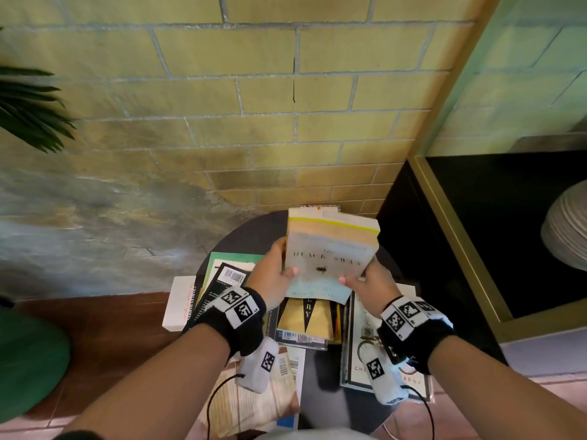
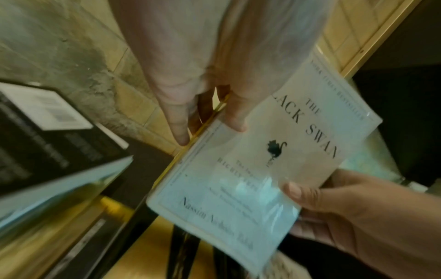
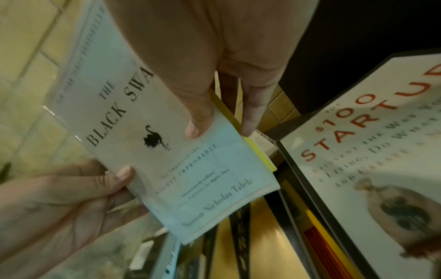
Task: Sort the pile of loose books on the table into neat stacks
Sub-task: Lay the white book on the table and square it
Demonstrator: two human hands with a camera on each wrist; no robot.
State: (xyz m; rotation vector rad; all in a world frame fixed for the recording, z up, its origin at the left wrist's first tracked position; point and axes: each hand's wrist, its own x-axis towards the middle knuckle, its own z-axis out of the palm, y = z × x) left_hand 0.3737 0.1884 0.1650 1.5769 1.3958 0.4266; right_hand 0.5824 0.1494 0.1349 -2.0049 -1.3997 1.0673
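Observation:
I hold a pale paperback, The Black Swan point(image 1: 327, 255), face up above the pile on the round dark table point(image 1: 254, 225). My left hand point(image 1: 273, 274) grips its left edge, thumb on the cover and fingers below. My right hand point(image 1: 365, 281) pinches the lower right corner the same way. A yellow-edged book point(image 3: 260, 154) lies pressed under the paperback, inside both grips. The left wrist view shows the paperback point(image 2: 238, 179) between my left hand point(image 2: 210, 132) and right hand point(image 2: 346, 203). The right wrist view shows the cover point(image 3: 167, 151), my right hand point(image 3: 223, 130) and left hand point(image 3: 71, 198).
Loose books lie below: a black one with a barcode point(image 1: 228, 281), a green one point(image 1: 235, 258), a white one point(image 1: 181, 300), a yellow-and-black one point(image 1: 305, 315), the $100 Startup point(image 3: 358, 151). A black cabinet with gold frame point(image 1: 508, 233) stands right, a brick wall behind.

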